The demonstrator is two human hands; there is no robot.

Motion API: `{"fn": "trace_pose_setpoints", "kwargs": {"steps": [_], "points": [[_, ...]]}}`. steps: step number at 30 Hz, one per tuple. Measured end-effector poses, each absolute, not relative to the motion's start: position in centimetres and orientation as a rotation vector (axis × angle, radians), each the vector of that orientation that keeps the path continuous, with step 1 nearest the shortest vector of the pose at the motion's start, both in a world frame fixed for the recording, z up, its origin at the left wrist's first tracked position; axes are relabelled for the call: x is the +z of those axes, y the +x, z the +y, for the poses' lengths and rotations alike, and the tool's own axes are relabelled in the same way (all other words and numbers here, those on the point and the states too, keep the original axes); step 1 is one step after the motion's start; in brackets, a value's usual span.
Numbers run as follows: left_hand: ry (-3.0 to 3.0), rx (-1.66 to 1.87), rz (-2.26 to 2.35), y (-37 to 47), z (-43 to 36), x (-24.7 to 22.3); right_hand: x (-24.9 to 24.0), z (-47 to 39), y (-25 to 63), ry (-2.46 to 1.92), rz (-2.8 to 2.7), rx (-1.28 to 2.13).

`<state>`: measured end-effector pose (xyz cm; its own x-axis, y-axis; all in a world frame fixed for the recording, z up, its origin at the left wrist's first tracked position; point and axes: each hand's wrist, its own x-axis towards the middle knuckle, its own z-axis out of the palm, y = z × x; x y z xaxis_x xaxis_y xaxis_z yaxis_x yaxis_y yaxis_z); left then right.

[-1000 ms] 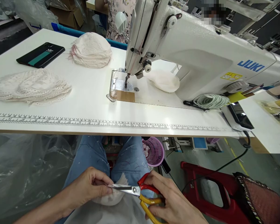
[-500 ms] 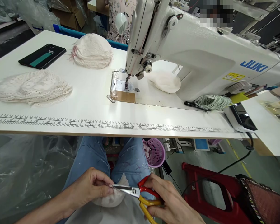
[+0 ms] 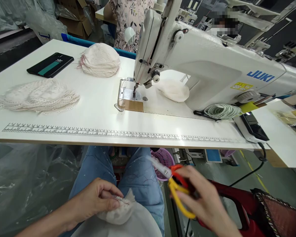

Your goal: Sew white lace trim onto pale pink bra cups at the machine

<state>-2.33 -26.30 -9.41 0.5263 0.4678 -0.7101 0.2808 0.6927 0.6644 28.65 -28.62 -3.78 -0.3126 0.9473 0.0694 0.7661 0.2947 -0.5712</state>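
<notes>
Below the front edge of a white, smooth-topped work table (image 3: 98,115), over a lap in faded blue trousers (image 3: 140,177), both bare hands were at work. Left hand (image 3: 102,197): thumb and fingers pinched closed on the gathered edge of a small, soft, off-white cloth piece (image 3: 122,212), which bulged out to the right of the fingertips above a larger pale grey-white cloth (image 3: 148,220) over the lap. Reddish thread showed along the pinched edge. Right hand (image 3: 199,197): fingers wrapped about the handles, one red and one yellow, of a pair of metal-bladed scissors (image 3: 179,191), held apart from the cloth piece, blades toward the upper left; blurred, so could not tell whether they were parted. Behind the blades sat a purple perforated plastic basket (image 3: 166,156). On the table, a white JUKI sewing machine (image 3: 207,62) stood with a rounded off-white cloth piece (image 3: 176,91) under its arm. Left of it lay a domed stack of cream cloth pieces (image 3: 100,61), a flatter stack of lace-edged cream cloth (image 3: 39,95), and, near both, a flat black rectangular case with a green stripe (image 3: 50,65).
</notes>
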Motion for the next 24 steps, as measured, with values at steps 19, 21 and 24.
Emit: {"fn": "trace_pose_setpoints", "kwargs": {"steps": [19,21,24], "points": [[0.936,0.108,0.988,-0.6,-25.6,-7.8,-3.2,-25.2,24.0,-1.334,-2.360,0.464],[0.943,0.117,0.956,-0.3,-25.4,-7.7,-4.2,-27.2,20.7,-1.319,-2.386,0.898],[0.963,0.155,0.915,-0.5,-25.4,-8.0,-5.6,-27.8,18.6,-1.414,-2.214,1.223]]}}
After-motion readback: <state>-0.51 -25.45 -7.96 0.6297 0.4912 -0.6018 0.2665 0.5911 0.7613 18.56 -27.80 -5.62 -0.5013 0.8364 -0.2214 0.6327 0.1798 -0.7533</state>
